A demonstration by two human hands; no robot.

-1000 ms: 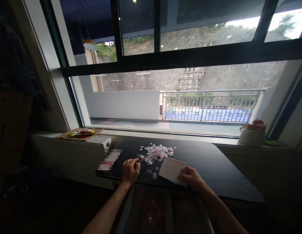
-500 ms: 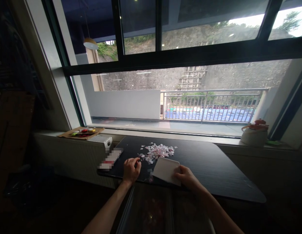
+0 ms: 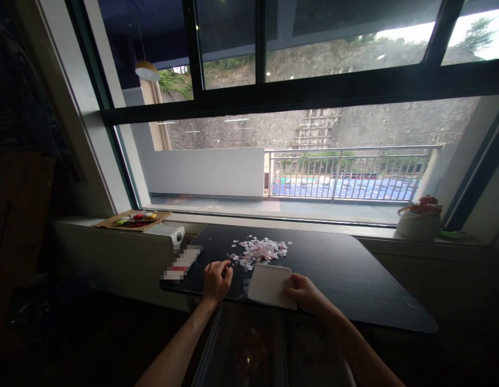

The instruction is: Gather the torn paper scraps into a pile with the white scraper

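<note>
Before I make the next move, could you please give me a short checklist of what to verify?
1. Right hand gripping the white card: ok, held by its right side.
2. Left hand empty: cannot tell, its fingers are curled.
3. Paper bits all in one heap: not ok, some lie apart.
4. White card well back from the front edge of the table: not ok, its near side is about there.
5. White jug clear of both hands: ok, far right on the windowsill.

Papery scraps (image 3: 262,250), satiny wood-grained tabletop (image 3: 333,274)
</note>
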